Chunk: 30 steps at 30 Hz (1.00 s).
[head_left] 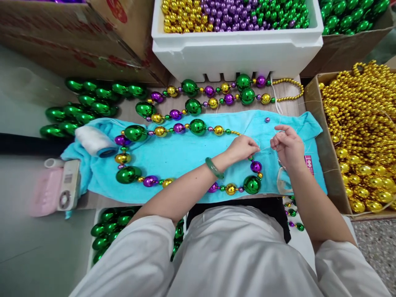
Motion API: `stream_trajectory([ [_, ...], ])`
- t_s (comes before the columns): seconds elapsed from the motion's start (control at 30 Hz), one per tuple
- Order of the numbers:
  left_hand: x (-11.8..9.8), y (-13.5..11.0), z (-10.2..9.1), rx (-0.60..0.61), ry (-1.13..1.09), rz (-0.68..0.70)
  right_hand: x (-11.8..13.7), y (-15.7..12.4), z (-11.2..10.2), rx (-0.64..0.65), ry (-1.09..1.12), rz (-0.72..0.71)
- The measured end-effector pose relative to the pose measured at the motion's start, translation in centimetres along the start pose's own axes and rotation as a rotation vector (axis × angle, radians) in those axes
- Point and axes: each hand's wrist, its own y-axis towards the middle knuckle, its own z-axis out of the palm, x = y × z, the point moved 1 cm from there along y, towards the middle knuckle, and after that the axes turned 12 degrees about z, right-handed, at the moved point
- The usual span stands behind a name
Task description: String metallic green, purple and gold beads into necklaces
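A bead necklace [198,127] of green, purple and gold balls lies in a loop on a blue towel [192,154]. At the right end of this loop, my left hand [243,147] pinches the necklace where its small gold beads meet a thin thread. A green bangle [214,168] circles that wrist. To the right, my right hand [288,145] is closed, its fingers curled on the thread [265,147], which runs between both hands. One loose purple bead [267,119] rests on the towel just above them.
Behind the towel lies another bead necklace [193,107]. A white foam box [238,49] of small beads stands at the back. Right is a carton [321,144] of gold beads. A thread spool [95,140], green balls [89,103] and a small fan-like device [66,194] are left.
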Motion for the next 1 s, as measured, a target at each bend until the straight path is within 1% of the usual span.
stream_trajectory([
  [0.1,-1.0,0.0,-0.1,0.080,0.131,0.091,0.9,0.1,0.5,0.041,-0.068,-0.050],
  [0.17,-1.6,0.0,-0.2,0.130,0.199,0.152,1.4,0.4,0.8,0.039,-0.144,-0.058],
  [0.27,-2.3,-0.1,-0.3,0.177,0.253,0.218,2.1,1.4,1.4,0.033,-0.251,-0.054],
  [0.33,-2.5,0.0,-0.3,0.189,0.266,0.232,2.3,2.1,1.9,0.059,-0.297,-0.045],
  [0.4,-2.4,0.1,-0.3,0.190,0.218,0.192,2.3,2.6,2.1,0.055,-0.335,-0.036],
  [0.5,-1.6,0.2,-0.5,0.173,-0.030,0.034,1.9,2.4,1.5,-0.015,-0.392,-0.025],
  [0.53,-1.3,0.2,-0.6,0.169,-0.123,-0.018,1.6,2.1,1.2,-0.009,-0.421,-0.002],
  [0.6,-0.7,0.3,-0.9,0.166,-0.261,-0.091,0.9,1.1,0.5,0.050,-0.510,0.051],
  [0.67,-0.3,0.2,-1.2,0.175,-0.337,-0.130,0.0,0.2,0.0,0.077,-0.640,0.068],
  [0.7,-0.2,0.2,-1.3,0.177,-0.365,-0.146,-0.4,-0.2,-0.1,0.061,-0.705,0.058],
  [0.8,-0.1,0.2,-1.4,0.152,-0.437,-0.198,-1.4,-1.2,-0.2,-0.065,-0.834,0.006],
  [0.87,-0.1,0.2,-1.3,0.107,-0.495,-0.235,-1.7,-1.9,-0.2,-0.144,-0.898,-0.075],
  [0.93,0.1,0.3,-1.2,0.062,-0.586,-0.270,-1.8,-2.8,0.0,-0.163,-1.008,-0.200],
  [1.0,0.2,0.5,-1.0,0.043,-0.709,-0.311,-1.9,-3.9,0.4,-0.128,-1.168,-0.337],
])
